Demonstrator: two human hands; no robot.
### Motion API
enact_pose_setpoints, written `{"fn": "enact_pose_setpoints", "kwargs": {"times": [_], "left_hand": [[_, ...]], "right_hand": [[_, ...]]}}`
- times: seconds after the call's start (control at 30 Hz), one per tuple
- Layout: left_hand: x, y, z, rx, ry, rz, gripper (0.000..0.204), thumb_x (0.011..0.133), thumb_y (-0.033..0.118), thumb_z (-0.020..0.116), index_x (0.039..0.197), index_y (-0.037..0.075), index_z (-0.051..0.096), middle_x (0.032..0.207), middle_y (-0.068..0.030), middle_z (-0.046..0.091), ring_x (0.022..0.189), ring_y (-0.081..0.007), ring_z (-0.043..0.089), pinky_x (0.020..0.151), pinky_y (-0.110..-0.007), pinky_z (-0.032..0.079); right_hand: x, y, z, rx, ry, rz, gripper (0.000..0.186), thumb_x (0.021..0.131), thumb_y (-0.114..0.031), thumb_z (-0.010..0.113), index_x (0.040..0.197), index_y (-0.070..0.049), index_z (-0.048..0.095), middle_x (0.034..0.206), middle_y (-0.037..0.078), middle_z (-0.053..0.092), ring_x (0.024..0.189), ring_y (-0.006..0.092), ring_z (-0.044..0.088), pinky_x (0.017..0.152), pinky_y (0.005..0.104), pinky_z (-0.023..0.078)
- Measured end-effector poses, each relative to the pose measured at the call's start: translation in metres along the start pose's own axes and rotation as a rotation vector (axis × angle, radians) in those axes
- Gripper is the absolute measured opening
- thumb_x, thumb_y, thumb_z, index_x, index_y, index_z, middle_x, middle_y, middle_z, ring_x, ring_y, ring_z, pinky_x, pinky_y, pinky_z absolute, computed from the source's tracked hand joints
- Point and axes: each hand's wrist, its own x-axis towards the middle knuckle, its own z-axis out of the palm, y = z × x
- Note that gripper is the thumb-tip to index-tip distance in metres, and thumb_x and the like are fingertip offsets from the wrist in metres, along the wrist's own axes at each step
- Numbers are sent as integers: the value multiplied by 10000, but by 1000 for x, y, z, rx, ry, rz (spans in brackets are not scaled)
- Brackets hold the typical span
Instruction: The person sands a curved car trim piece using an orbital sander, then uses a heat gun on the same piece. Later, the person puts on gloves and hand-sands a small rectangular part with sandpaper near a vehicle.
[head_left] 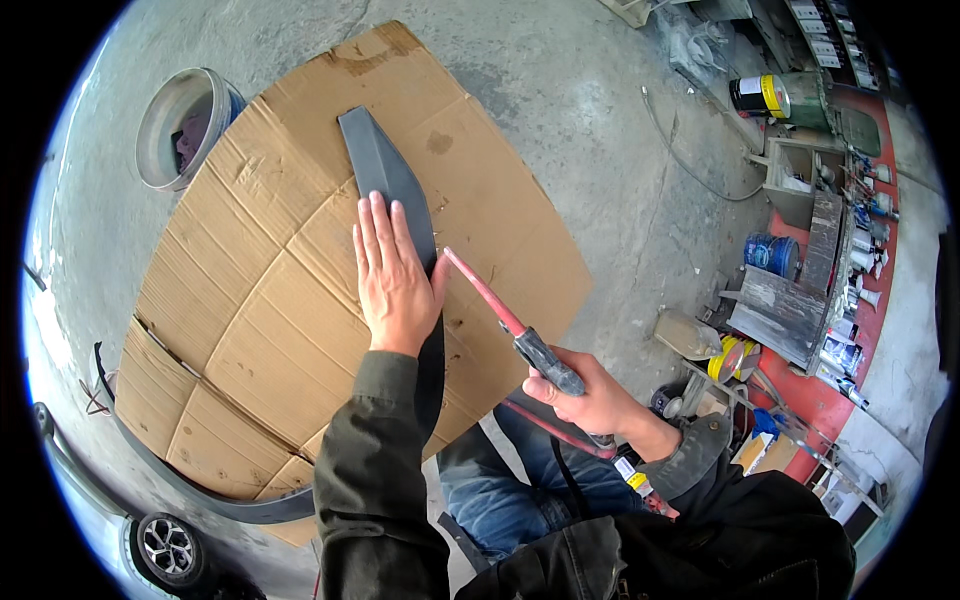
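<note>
My left hand (392, 275) lies flat on a long dark grey trim piece (385, 155), fingers stretched together and thumb out to the right. The piece runs lengthwise over a large brown cardboard sheet (510, 190), its lower part partly behind my left sleeve. In my right hand (590, 395) is an air blow gun (487, 292) with a long, tapering red nozzle and a dark grey body, my fingers wrapped round it. Its nozzle tip points up and left, close to my left thumb and the edge of the trim. A red hose (555, 428) shows below the right hand.
A bucket (150, 140) stands beyond the cardboard at left. A curved dark panel (230, 508) shows under its lower left edge, near a car wheel (168, 548). At right are a blue can (770, 255), a bench (775, 315), cluttered supplies and a thin hose (665, 145) on the floor.
</note>
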Motion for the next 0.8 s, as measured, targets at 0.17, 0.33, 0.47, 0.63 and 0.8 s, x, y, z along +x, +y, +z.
{"fn": "enact_pose_setpoints", "kwargs": {"times": [0.17, 0.33, 0.47, 0.63, 0.8], "left_hand": [[-29, 4, -6, 4, -76, 6, 815, 909, 383, 638, 1477, -99, 307, 1591, -278, 225, 1500, -411, 186, 1222, -483, 177], [-54, 8, -11, 11, -143, 3, 846, 913, 441, 635, 1477, -98, 309, 1590, -280, 225, 1499, -412, 190, 1221, -491, 173], [-48, 10, -11, -16, -138, 0, 831, 913, 408, 639, 1480, -100, 304, 1590, -285, 222, 1500, -415, 184, 1223, -499, 165], [-3, 4, 1, 21, -21, 7, 821, 904, 372, 650, 1482, -97, 303, 1590, -278, 230, 1499, -410, 188, 1224, -493, 167], [-14, 5, 1, 11, -28, -2, 811, 893, 345, 660, 1482, -88, 307, 1593, -269, 230, 1497, -406, 197, 1224, -490, 173]], "right_hand": [[-1, 3, 3, -5, 3, -27, 363, 970, -405, 662, 923, -59, 565, 678, -47, 467, 645, 56, 425, 610, 253, 389], [0, 6, 3, 25, -7, 43, 364, 970, -406, 663, 918, -59, 563, 674, -49, 456, 641, 59, 415, 608, 255, 385], [0, 10, 4, 2, -6, -5, 360, 967, -401, 667, 913, -62, 561, 671, -51, 455, 636, 60, 411, 603, 256, 382], [1, 16, 1, 44, -19, 115, 372, 968, -400, 665, 916, -45, 569, 705, -27, 472, 679, 83, 434, 650, 273, 404], [15, 15, -5, -40, 6, -44, 302, 978, -344, 660, 953, -56, 574, 668, -53, 460, 589, 52, 420, 544, 251, 365]]}}
